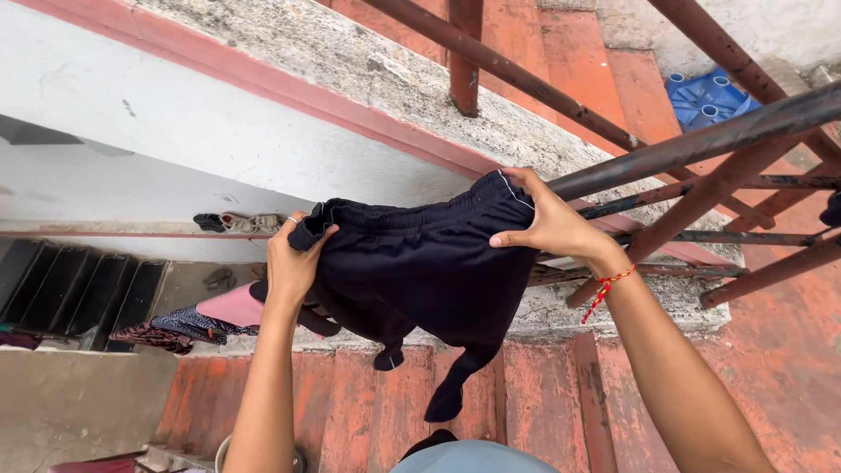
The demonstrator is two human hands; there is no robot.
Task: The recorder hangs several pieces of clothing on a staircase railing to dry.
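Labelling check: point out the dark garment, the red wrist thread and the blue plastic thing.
dark garment (420,271), head view, middle of the cloth.
red wrist thread (604,287), head view, its dangling end.
blue plastic thing (705,98), head view, its top.

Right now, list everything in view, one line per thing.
dark garment: one, black, with a drawstring hanging down, held stretched at the waistband between both hands beside the rail
metal railing: one, rusty brown, bars crossing the upper right
parapet ledge: one, grey concrete with a red edge, under the railing
red floor: one, worn red, below and right
blue plastic item: one, blue, top right
patterned clothes: a few, pink and dark print, draped lower left
sandals: some, on a lower ledge
left hand: gripping the waistband's left end
right hand: gripping its right end, red thread at wrist
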